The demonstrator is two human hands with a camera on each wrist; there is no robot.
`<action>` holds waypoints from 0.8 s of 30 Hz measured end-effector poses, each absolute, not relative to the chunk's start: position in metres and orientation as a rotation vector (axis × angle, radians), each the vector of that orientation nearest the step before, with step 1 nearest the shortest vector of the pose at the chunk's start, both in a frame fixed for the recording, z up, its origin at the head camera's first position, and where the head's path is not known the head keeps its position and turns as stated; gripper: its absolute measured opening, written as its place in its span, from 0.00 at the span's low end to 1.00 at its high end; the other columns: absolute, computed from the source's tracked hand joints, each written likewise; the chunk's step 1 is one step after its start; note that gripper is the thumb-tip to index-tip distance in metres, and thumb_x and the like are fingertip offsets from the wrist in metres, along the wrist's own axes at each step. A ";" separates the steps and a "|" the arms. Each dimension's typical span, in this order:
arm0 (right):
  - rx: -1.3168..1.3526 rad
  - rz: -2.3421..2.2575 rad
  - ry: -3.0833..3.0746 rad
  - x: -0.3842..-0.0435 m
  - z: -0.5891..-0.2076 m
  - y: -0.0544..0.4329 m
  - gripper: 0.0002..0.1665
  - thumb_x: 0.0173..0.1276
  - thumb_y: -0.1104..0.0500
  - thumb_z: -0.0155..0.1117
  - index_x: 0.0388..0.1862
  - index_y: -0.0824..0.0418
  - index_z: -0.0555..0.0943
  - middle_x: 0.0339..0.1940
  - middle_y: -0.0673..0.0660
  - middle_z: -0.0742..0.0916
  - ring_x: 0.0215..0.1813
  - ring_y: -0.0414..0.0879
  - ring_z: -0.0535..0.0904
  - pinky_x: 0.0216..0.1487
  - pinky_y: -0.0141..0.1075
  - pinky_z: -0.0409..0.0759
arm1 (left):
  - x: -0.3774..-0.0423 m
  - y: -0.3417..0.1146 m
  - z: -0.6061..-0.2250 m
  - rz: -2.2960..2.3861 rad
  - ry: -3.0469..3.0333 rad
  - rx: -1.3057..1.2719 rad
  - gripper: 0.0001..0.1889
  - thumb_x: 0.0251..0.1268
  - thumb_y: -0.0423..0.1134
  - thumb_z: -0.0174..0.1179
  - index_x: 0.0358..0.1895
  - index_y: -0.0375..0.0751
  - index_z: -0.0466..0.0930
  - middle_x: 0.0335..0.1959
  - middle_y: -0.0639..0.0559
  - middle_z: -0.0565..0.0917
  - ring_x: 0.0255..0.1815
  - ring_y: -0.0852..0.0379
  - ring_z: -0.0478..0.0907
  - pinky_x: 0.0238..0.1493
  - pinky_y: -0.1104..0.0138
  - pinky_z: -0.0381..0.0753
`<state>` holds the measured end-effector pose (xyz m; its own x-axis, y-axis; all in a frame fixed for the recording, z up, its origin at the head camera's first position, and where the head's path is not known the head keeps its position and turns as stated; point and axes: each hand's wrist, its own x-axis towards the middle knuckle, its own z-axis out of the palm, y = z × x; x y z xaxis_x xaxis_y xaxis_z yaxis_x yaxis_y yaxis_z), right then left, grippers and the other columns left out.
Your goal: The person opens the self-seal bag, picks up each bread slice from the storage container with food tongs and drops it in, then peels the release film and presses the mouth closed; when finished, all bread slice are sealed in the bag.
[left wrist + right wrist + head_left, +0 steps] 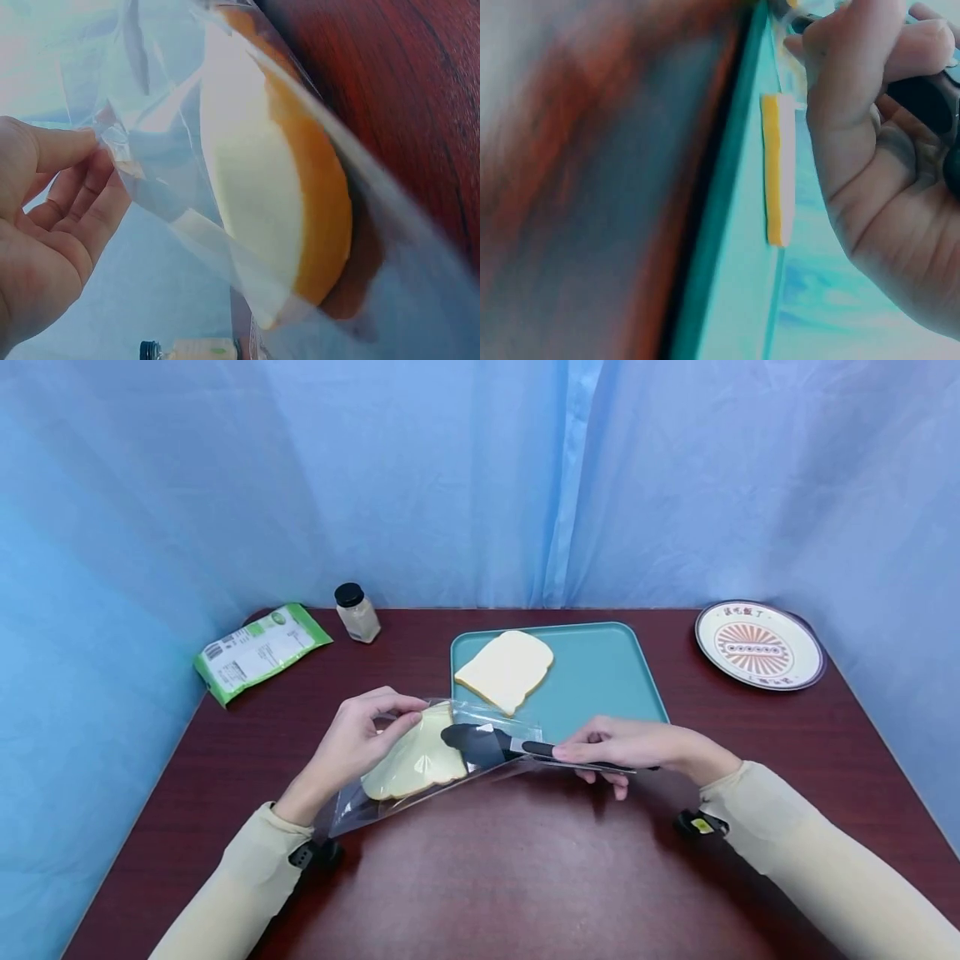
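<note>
In the head view my left hand (367, 731) pinches the edge of a clear plastic bag (352, 810) between thumb and fingers. Inside the bag lies a bread slice (412, 764), its brown crust plain in the left wrist view. My right hand (626, 747) grips black-tipped tongs (536, 748) by the handles. The dark tongs' head reaches into the bag's right end, beside the slice; whether it touches the bread I cannot tell. Another bread slice (510, 668) lies on a teal tray (600, 677) behind the bag.
A green and white packet (262, 652) lies at the back left, near a small jar (357, 614) with a black lid. A decorated plate (759, 645) stands at the back right. Blue curtains (420, 485) surround the dark red table (510, 877) at the back and sides.
</note>
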<state>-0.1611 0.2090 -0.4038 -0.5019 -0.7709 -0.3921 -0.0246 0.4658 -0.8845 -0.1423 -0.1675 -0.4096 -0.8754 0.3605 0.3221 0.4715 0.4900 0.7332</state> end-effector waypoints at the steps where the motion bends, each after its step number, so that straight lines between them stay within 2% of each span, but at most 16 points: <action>1: -0.684 -1.097 1.887 -0.161 -0.402 0.211 0.28 0.81 0.47 0.55 0.31 0.70 0.77 0.27 0.73 0.76 0.12 0.46 0.70 0.24 0.52 0.84 | -0.142 -0.167 -0.410 -1.346 -2.601 -0.729 0.10 0.66 0.30 0.69 0.49 0.41 0.89 0.40 0.58 0.86 0.37 0.62 0.81 0.39 0.67 0.84; 4: -0.733 -1.055 1.944 -0.162 -0.394 0.219 0.23 0.80 0.48 0.56 0.37 0.68 0.81 0.25 0.67 0.77 0.13 0.48 0.72 0.21 0.50 0.83 | -0.143 -0.166 -0.411 -1.359 -2.604 -0.729 0.11 0.66 0.31 0.68 0.50 0.41 0.89 0.42 0.57 0.87 0.38 0.62 0.82 0.40 0.67 0.85; 7: -0.743 -1.012 1.975 -0.163 -0.383 0.233 0.17 0.80 0.49 0.57 0.49 0.60 0.86 0.24 0.61 0.77 0.15 0.48 0.75 0.22 0.52 0.84 | -0.144 -0.165 -0.412 -1.364 -2.614 -0.727 0.11 0.67 0.32 0.68 0.50 0.42 0.88 0.44 0.54 0.87 0.39 0.62 0.82 0.40 0.66 0.84; 10: -0.745 -0.994 1.991 -0.164 -0.372 0.251 0.14 0.80 0.51 0.58 0.57 0.51 0.85 0.24 0.57 0.77 0.14 0.48 0.74 0.23 0.53 0.84 | -0.144 -0.165 -0.412 -1.367 -2.633 -0.714 0.11 0.68 0.33 0.68 0.51 0.41 0.88 0.45 0.51 0.88 0.39 0.62 0.82 0.40 0.66 0.84; 13: -0.776 -1.021 2.002 -0.164 -0.364 0.271 0.13 0.81 0.54 0.57 0.56 0.51 0.85 0.23 0.58 0.77 0.13 0.52 0.72 0.24 0.50 0.84 | -0.142 -0.165 -0.412 -1.375 -2.663 -0.691 0.11 0.68 0.34 0.67 0.52 0.40 0.88 0.46 0.50 0.88 0.39 0.62 0.82 0.40 0.65 0.84; 17: -0.780 -1.095 2.019 -0.164 -0.355 0.302 0.15 0.82 0.60 0.52 0.59 0.59 0.83 0.25 0.63 0.78 0.14 0.56 0.74 0.22 0.47 0.82 | -0.141 -0.165 -0.411 -1.388 -2.690 -0.692 0.11 0.68 0.34 0.67 0.52 0.41 0.88 0.46 0.51 0.87 0.38 0.61 0.81 0.39 0.63 0.84; 19: -0.741 -1.125 2.055 -0.166 -0.353 0.316 0.15 0.82 0.62 0.50 0.58 0.62 0.82 0.26 0.66 0.78 0.15 0.55 0.75 0.23 0.47 0.82 | -0.141 -0.166 -0.410 -1.385 -2.690 -0.695 0.11 0.68 0.34 0.67 0.52 0.42 0.88 0.46 0.52 0.87 0.38 0.61 0.81 0.39 0.62 0.84; 24: -0.449 -1.157 2.245 -0.176 -0.364 0.334 0.19 0.83 0.53 0.51 0.57 0.64 0.80 0.31 0.67 0.80 0.20 0.56 0.80 0.31 0.47 0.85 | -0.140 -0.168 -0.410 -1.379 -2.685 -0.697 0.11 0.67 0.33 0.68 0.51 0.43 0.88 0.44 0.56 0.87 0.39 0.61 0.81 0.39 0.62 0.84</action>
<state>-0.1762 0.3344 -0.3637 -0.7824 -0.5272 -0.3317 -0.0357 0.5696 -0.8212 -0.1397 -0.1682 -0.4105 -0.8978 0.3707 0.2379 0.4093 0.5027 0.7614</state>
